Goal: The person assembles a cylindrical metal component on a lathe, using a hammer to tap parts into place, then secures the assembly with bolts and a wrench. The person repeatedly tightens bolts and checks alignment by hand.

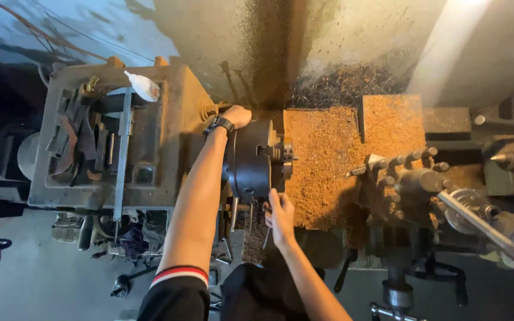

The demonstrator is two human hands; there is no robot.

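I look down on a metal lathe. My left hand [237, 115], a black watch on its wrist, reaches over the top of the dark round chuck [250, 159] and rests on its far side, fingers curled against it. My right hand [281, 215] is at the chuck's near lower edge, fingers up against the rim; whether it grips a key or tool there is hidden. A short workpiece stub [287, 156] pokes from the chuck jaws.
Brown metal shavings cover the lathe bed [328, 160]. The tool post [408, 178] with several bolts stands to the right, the tailstock point [510, 157] beyond it. The headstock top [168, 137] holds scrap tools, a steel bar and a white bottle [144, 87].
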